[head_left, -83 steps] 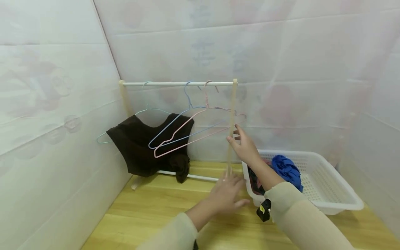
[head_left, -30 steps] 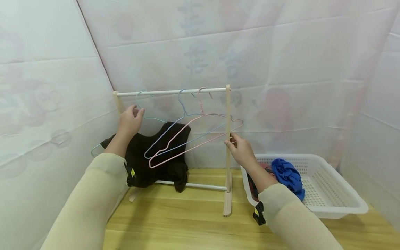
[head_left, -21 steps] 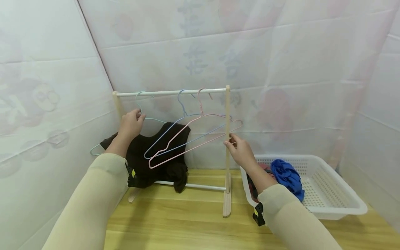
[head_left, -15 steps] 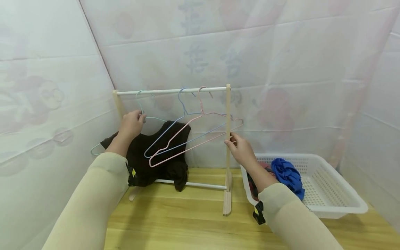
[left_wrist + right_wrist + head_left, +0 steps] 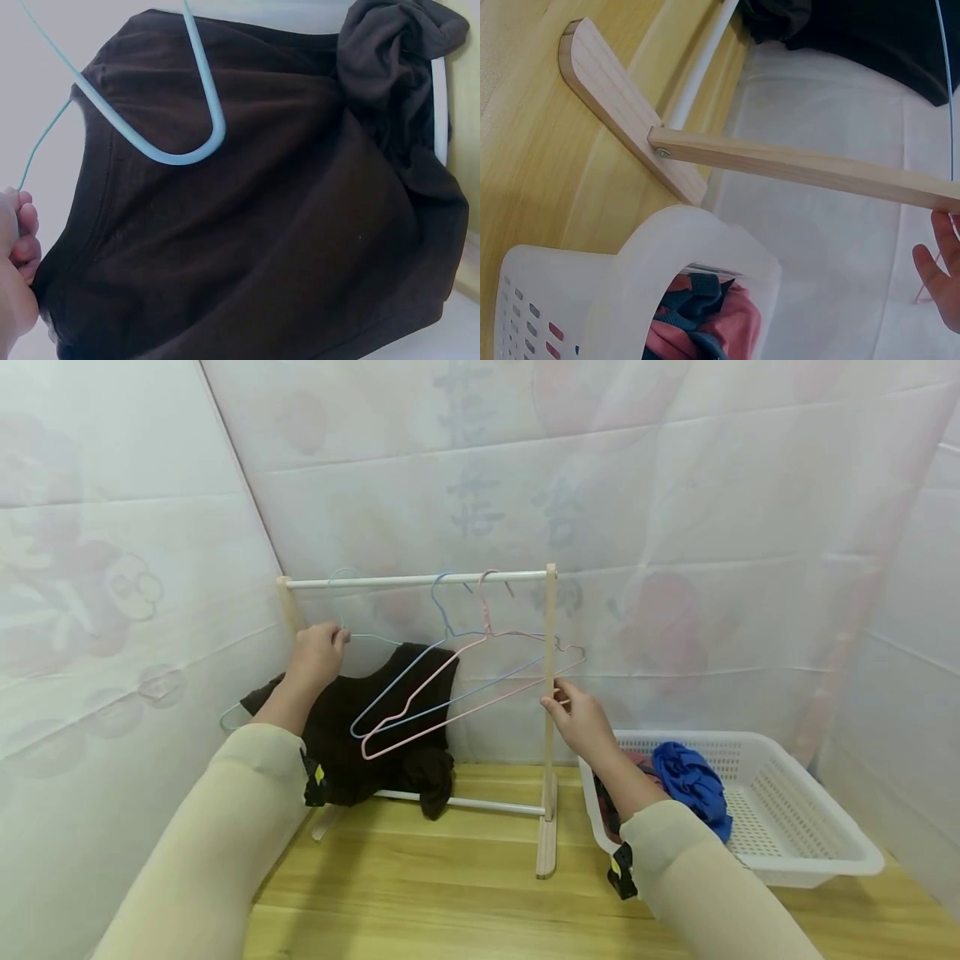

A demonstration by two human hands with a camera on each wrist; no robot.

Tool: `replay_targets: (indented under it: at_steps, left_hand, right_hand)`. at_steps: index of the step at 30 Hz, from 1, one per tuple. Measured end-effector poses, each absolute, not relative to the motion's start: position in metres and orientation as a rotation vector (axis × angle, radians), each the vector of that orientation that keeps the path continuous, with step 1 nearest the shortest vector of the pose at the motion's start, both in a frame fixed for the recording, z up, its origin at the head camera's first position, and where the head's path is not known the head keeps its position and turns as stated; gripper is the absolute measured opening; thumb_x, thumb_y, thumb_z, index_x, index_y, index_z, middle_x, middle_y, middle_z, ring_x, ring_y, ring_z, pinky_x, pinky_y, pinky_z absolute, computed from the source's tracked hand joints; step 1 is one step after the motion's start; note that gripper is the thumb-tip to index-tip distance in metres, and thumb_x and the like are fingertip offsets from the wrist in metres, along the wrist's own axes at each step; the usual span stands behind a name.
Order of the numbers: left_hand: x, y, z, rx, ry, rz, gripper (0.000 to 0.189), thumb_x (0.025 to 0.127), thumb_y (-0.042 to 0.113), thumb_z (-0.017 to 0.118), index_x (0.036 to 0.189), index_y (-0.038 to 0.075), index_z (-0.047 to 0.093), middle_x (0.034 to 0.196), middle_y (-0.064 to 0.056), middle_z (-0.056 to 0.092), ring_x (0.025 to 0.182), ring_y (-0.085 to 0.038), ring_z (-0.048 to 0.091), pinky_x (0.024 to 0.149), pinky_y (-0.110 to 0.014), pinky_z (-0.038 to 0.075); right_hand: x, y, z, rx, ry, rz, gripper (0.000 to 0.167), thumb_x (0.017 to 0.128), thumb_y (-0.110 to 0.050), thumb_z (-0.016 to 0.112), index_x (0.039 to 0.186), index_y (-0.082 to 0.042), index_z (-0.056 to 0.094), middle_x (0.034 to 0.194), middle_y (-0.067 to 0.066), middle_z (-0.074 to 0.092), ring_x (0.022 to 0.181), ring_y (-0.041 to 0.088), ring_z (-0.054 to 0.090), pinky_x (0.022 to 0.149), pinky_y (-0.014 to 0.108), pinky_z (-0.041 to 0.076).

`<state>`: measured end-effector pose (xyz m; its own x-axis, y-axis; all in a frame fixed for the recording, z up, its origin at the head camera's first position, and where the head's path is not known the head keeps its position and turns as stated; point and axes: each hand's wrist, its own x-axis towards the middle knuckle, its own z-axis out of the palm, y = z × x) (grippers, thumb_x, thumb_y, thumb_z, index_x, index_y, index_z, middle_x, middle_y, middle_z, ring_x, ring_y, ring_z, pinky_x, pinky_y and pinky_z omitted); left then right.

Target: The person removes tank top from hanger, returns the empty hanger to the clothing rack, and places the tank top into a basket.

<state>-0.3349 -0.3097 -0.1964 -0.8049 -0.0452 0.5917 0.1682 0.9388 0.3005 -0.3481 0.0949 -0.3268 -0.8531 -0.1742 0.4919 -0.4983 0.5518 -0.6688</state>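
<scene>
A brown-black top [image 5: 345, 735] with cut-off sleeves hangs on a mint-green wire hanger [image 5: 375, 637] at the left part of a small clothes rack [image 5: 420, 581]. My left hand [image 5: 317, 653] pinches that hanger just below its hook, which rises slightly above the rail. In the left wrist view only the edge of my left hand [image 5: 16, 277] shows, beside the top's neckline. At the rack's right end, my right hand [image 5: 581, 718] holds the wooden upright [image 5: 549, 743], thumb in front and fingers behind. In the right wrist view, a lower finger [image 5: 928, 261] stands clear of the wood.
A blue hanger [image 5: 441, 602] and a pink hanger [image 5: 483, 602] hang bare toward the rail's right end. To the right stands a white plastic basket [image 5: 795, 802] with a blue cloth [image 5: 690, 785] and reddish and dark cloths. Pale sheets surround the wooden table [image 5: 420, 893].
Earlier my left hand was low beside the rack; it moved up to the mint hanger and took its neck. The hook has since risen slightly. My right hand has closed on the upright.
</scene>
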Motion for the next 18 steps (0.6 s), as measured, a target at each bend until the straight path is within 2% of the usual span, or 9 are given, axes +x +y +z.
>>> replay_targets:
  at_steps: [7, 14, 18]
  left_hand:
    - [-0.325, -0.306, -0.185, -0.081, -2.347, -0.479, 0.03, 0.105, 0.019, 0.044, 0.099, -0.002, 0.065, 0.089, -0.021, 0.065, 0.075, -0.033, 0.053, 0.066, -0.042, 0.042]
    - [-0.316, -0.312, -0.199, -0.072, -2.397, -0.602, 0.032, 0.106, 0.02, 0.044, 0.105, -0.004, 0.065, 0.091, -0.02, 0.064, 0.076, -0.03, 0.054, 0.065, -0.037, 0.043]
    - [-0.318, -0.319, -0.217, -0.11, -2.395, -0.608, 0.03, 0.104, 0.017, 0.047, 0.094, -0.003, 0.065, 0.083, -0.018, 0.062, 0.074, -0.029, 0.053, 0.064, -0.035, 0.042]
  right_hand:
    - [-0.351, 0.098, -0.325, 0.535, -2.454, 1.192, 0.056, 0.102, -0.038, 0.052, 0.147, -0.006, 0.042, 0.119, 0.017, 0.065, 0.106, 0.034, 0.066, 0.084, 0.049, 0.055]
    - [-0.355, 0.105, -0.32, 0.537, -2.463, 1.18, 0.06, 0.102, -0.042, 0.05, 0.148, -0.005, 0.04, 0.122, 0.018, 0.063, 0.108, 0.035, 0.064, 0.086, 0.05, 0.053]
    - [-0.356, 0.106, -0.319, 0.539, -2.465, 1.186, 0.058, 0.102, -0.04, 0.05, 0.147, -0.005, 0.041, 0.122, 0.018, 0.063, 0.109, 0.036, 0.064, 0.087, 0.051, 0.053]
